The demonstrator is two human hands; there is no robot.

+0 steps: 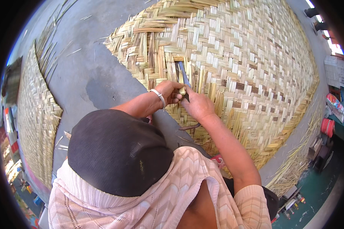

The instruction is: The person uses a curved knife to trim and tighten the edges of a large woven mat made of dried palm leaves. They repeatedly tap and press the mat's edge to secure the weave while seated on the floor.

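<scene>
There's the big woven mat [218, 45], spread flat on the grey floor [120, 86] right in front of you, and the action is all near its close edge, at a small gap in the weave. In there goes the knife [184, 73], its blade angled up and away from you; whether the tip sits under the strips or only over them, you can't tell from here. A pale folded strip [182, 91] pokes up beside it, right between your hands.

To do this well, keep the blade low and in line with the weave, lift only the strips you mean to lift, and ease the loose one through without a sharp tug, since dry straw may well split. Watch those left fingertips: they look very near the steel.

On to the hands! Your left hand [168, 91] comes in from the left, a white bracelet [158, 97] at the wrist, fingers curled nearly closed with the strip apparently pinched at the tips. Your right hand [200, 107] reaches up from the lower right, elbow bent, fingers wrapped snugly round the dark handle, the thumb side turned toward its partner. The two all but meet over the gap.

Farther out, a dark curved piece [190, 127] lies just below the right hand, a second mat [36, 126] rests well off to the left, and loose straw [294, 166] piles up past the big mat's right edge.
</scene>
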